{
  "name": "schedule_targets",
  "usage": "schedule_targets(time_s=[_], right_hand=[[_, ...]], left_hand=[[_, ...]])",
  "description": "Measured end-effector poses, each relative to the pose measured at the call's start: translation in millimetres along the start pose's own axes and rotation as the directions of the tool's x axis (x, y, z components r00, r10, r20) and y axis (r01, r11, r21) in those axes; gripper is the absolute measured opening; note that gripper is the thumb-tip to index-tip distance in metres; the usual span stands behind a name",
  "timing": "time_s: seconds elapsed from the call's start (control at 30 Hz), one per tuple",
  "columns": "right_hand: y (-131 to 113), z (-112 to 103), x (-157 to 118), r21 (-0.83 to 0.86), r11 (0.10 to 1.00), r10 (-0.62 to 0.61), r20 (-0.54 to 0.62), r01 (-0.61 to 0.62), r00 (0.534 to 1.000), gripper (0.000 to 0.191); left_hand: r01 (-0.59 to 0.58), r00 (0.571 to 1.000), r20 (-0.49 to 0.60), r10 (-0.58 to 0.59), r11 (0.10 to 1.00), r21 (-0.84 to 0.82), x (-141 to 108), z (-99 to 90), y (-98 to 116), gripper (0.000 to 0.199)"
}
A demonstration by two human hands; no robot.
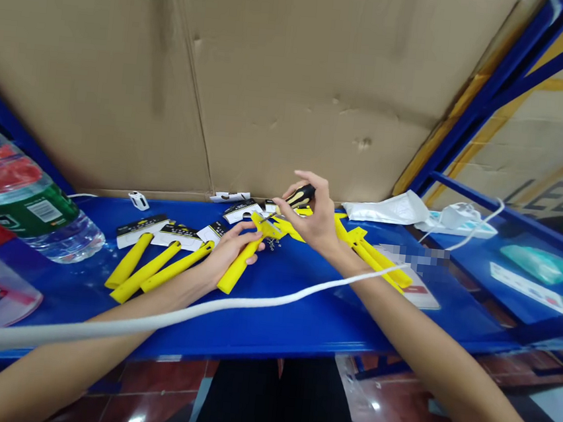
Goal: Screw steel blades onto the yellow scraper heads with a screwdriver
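My left hand point(232, 249) is closed round a yellow scraper point(239, 265), whose wide head points away from me and whose handle points toward me. In my right hand point(318, 214) is a screwdriver point(303, 194) with a black and yellow handle, held between thumb and fingers. Its shaft slants down to the scraper's head. Small screws point(273, 244) lie on the blue shelf just beyond the scraper. More yellow pieces point(292, 230) lie behind, partly hidden by my right hand.
Yellow handles with black-and-white cards point(161, 266) lie at left, near a large water bottle point(38, 204). More yellow tools point(374, 256) rest at right. A white cable point(252, 304) crosses in front of my forearms. Cardboard point(273, 91) stands behind the blue shelf point(280, 330).
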State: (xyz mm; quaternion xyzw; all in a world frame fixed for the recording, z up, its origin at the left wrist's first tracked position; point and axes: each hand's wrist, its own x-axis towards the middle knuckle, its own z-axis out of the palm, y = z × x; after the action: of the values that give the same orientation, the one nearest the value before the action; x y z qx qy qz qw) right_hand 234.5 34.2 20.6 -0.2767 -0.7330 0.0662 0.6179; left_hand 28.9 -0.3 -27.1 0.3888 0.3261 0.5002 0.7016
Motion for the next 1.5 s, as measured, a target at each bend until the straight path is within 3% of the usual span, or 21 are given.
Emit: schedule_targets(time_s=[0.1,0.2,0.37,0.53,0.7,0.9,1.03,1.23,1.37,1.5], right_hand=[[9,8,-5,0.099,0.994,-0.040,0.002,0.039,0.999,0.057],[11,10,-17,0.227,0.974,0.007,0.019,-0.011,1.000,0.053],[8,6,-29,0.120,0.992,0.058,-0.128,-0.043,0.990,0.046],[2,10,-28,0.264,0.964,0.025,-0.067,-0.007,0.997,0.050],[-2,11,-30,0.129,0.991,-0.014,-0.067,0.023,0.998,0.043],[-3,13,-32,0.220,0.976,-0.002,0.037,-0.007,0.999,0.050],[-1,12,-31,0.143,0.990,0.012,-0.030,-0.008,0.999,0.043],[2,12,-29,0.240,0.971,0.020,-0.036,-0.011,0.999,0.057],[3,11,-27,0.130,0.991,0.038,-0.118,-0.023,0.992,0.055],[4,9,-27,0.231,0.973,0.019,-0.074,-0.001,0.997,0.057]], left_hand=[[-0.006,0.999,-0.050,0.006,1.000,0.005,7,-5.5,1,0.048],[-0.017,0.996,-0.086,0.019,1.000,0.025,12,-8.6,1,0.049],[-0.037,0.995,-0.093,0.043,0.998,0.057,11,-8.2,-3,0.047],[-0.046,0.991,-0.120,0.055,0.996,0.073,9,-4.8,-2,0.046],[-0.036,0.990,-0.136,0.047,0.996,0.082,10,-2.8,2,0.046],[-0.028,0.988,-0.146,0.043,0.995,0.100,14,-4.9,2,0.048],[-0.029,0.990,-0.137,0.046,0.992,0.125,12,-4.2,0,0.050],[-0.031,0.993,-0.106,0.047,0.989,0.148,5,-0.8,2,0.059],[-0.034,0.994,-0.098,0.050,0.988,0.152,3,1.2,2,0.056],[-0.038,0.994,-0.100,0.053,0.988,0.152,4,0.8,2,0.056]])
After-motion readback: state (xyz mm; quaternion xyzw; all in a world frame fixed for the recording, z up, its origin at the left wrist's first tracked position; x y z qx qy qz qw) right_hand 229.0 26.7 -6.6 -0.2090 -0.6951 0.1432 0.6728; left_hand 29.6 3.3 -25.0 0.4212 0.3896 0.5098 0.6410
